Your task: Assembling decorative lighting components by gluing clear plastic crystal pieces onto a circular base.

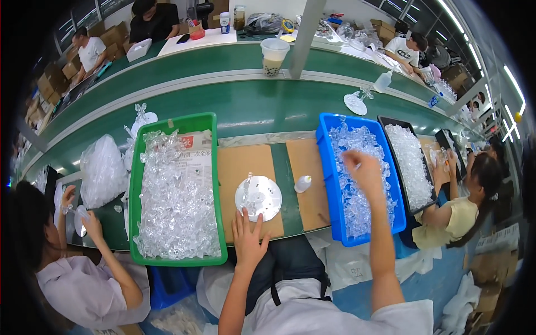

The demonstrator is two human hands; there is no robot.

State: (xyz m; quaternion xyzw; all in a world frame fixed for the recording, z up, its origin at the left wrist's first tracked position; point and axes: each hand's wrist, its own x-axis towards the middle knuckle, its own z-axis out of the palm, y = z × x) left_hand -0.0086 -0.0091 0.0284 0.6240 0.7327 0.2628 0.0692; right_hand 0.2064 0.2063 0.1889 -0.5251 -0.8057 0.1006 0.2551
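Note:
A round, shiny white disc (267, 204) lies on cardboard in front of me, with small dark spots on it and a clear plastic piece (248, 187) standing near its left side. My left hand (249, 240) is open, fingers spread, its fingertips at the disc's near edge. Over the blue tray (400, 220) of clear plastic pieces (360, 206), my right hand (365, 170) is closed with bent, slightly blurred fingers; what they hold is hidden. A small white bottle (302, 183) with a pale tip stands between the disc and the blue tray.
Left of the disc, a green tray (219, 223) holds clear pieces on newspaper. A black tray (427, 207) of clear pieces adjoins the blue one. A lidded drink cup (274, 56) stands on the ledge ahead, beside a metal post (307, 39). Co-workers sit close on both sides.

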